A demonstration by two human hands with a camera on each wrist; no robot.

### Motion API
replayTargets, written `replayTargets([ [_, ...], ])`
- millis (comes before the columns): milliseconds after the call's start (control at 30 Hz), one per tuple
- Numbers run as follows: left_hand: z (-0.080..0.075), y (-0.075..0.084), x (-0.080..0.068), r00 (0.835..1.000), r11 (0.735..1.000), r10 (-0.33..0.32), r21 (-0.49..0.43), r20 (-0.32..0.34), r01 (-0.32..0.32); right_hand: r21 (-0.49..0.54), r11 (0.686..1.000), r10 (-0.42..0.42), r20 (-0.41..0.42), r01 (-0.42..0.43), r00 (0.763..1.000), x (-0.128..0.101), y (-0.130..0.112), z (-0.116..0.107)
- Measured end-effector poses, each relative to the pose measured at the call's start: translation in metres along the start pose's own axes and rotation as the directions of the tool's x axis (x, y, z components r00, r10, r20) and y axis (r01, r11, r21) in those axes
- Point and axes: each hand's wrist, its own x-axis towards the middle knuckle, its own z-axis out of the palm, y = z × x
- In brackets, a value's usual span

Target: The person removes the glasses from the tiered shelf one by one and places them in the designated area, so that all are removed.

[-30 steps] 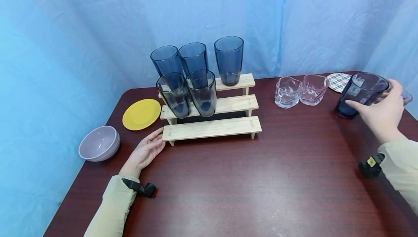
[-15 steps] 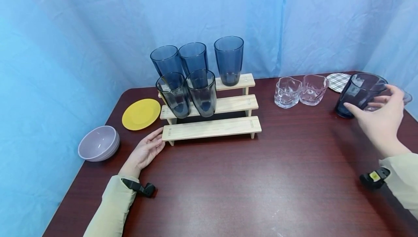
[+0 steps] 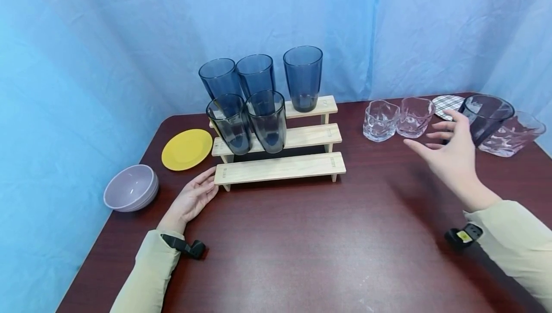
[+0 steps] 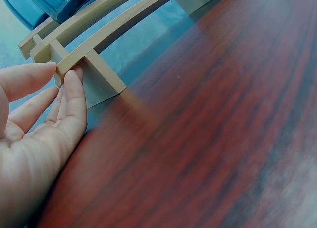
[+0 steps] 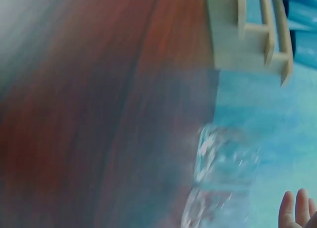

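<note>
My left hand (image 3: 194, 200) holds the left end of the lowest step of a three-tier wooden stand (image 3: 280, 169). In the left wrist view the thumb lies at the top of that end and the fingertips are under it. My right hand (image 3: 454, 162) is in the air on the right with thumb and fingers spread and nothing between them. Behind it, partly hidden, a dark blue glass tumbler (image 3: 487, 111) stands on the table. The right hand's fingers (image 5: 302, 208) barely show in the right wrist view's lower corner, to the right of two clear glasses (image 5: 225, 156).
Three blue tumblers (image 3: 303, 78) stand on the top tier, two more (image 3: 267, 126) on the middle one. A clear wavy glass (image 3: 509, 135) and a checked round coaster (image 3: 444, 104) are at right. A yellow plate (image 3: 187, 150) and lilac bowl (image 3: 129, 188) are at left.
My right hand has let go of the blue tumbler and moved left, away from it, uncovering the clear glass at far right. The left hand has stayed at the stand.
</note>
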Motion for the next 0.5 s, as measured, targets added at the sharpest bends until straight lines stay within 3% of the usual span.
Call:
replayTargets([
  [200, 0.000, 0.002, 0.000, 1.000, 1.000, -0.003, 0.020, -0.007, 0.004, 0.046, 0.995, -0.087, 0.050, 0.084, 0.995, -0.004, -0.027, 0.024],
  [500, -0.001, 0.001, 0.001, 1.000, 1.000, -0.001, 0.006, -0.001, 0.001, 0.077, 0.989, -0.135, 0.186, 0.123, 0.973, -0.003, -0.069, 0.060],
])
